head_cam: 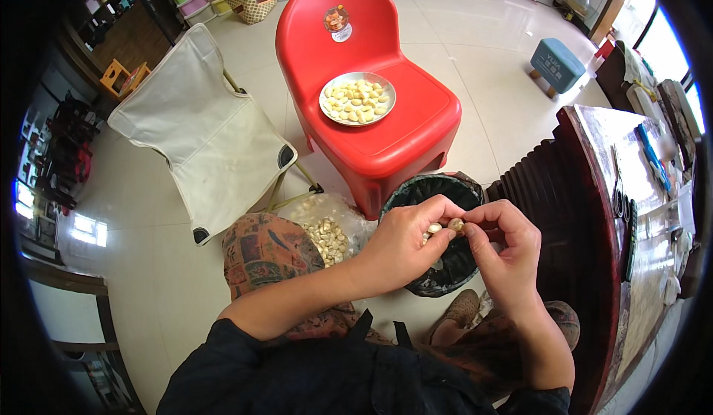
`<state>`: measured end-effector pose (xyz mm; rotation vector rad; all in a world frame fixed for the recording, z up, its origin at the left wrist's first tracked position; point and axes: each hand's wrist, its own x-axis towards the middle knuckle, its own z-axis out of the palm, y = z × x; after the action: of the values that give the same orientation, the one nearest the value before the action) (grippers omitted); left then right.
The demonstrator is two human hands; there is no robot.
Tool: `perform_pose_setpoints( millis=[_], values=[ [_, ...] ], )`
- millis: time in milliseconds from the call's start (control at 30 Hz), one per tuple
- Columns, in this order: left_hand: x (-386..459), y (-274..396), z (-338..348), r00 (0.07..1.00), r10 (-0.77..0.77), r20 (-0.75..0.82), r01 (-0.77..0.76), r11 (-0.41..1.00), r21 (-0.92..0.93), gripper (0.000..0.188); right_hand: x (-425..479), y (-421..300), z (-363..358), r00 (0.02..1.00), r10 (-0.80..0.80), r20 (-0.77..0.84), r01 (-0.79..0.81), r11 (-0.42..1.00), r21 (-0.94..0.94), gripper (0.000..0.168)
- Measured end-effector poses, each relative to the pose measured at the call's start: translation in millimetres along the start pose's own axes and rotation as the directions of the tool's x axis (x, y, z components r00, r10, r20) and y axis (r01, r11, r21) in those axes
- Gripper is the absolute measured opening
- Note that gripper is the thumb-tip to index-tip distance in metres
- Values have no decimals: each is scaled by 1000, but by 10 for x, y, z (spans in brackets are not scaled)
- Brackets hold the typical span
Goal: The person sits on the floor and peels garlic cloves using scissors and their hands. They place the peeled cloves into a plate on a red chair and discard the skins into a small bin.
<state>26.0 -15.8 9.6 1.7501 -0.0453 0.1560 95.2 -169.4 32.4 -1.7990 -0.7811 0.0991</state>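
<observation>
Above a black-lined waste bin (pixel 409 195), my left hand (pixel 409 242) and my right hand (pixel 504 248) meet at the fingertips. Between them they pinch a small brownish kernel (pixel 456 225), which looks like a ginkgo nut with thin skin on it. A few pale nuts (pixel 434 228) rest in the curled fingers of my left hand. Left of the bin, an open clear plastic bag (pixel 356 220) on the floor holds many off-white unpeeled nuts (pixel 328 242). A white plate (pixel 330 115) of pale yellow peeled kernels (pixel 356 100) sits on a red plastic chair (pixel 406 119).
A cream folding stool (pixel 206 131) stands at the left. On the right, a dark wooden table (pixel 599 192) bears scissors (pixel 618 192), a black remote control (pixel 631 242) and a blue object (pixel 653 156). Farther off are a small blue stool (pixel 557 65) and a patterned bag (pixel 250 0).
</observation>
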Motion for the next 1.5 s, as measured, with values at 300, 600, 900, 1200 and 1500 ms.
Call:
perform_pose_setpoints(
  millis=[300, 600, 900, 1200, 1500],
  values=[
    [31, -68, 30, 993, -105, 50, 115, 936, -334, 15, 0, 15, -25, 971, -239, 26, 237, 929, -283, 11],
    [13, -83, 21, 989, -124, 84, 148, 895, -421, 9, 12, 2, -42, 965, -253, 76, 263, 904, -336, 11],
    [38, -50, -63, 982, -133, 132, 173, 912, -372, 11, 6, 1, -40, 986, -157, 55, 165, 968, -192, 8],
    [-11, -96, 62, 992, -116, 42, 123, 949, -292, 10, -6, 36, -68, 984, -146, 103, 168, 952, -257, 8],
    [-24, -113, 53, 997, -82, -9, 77, 966, -246, 11, 2, -44, -82, 984, -118, 133, 147, 962, -232, 6]
  ],
)
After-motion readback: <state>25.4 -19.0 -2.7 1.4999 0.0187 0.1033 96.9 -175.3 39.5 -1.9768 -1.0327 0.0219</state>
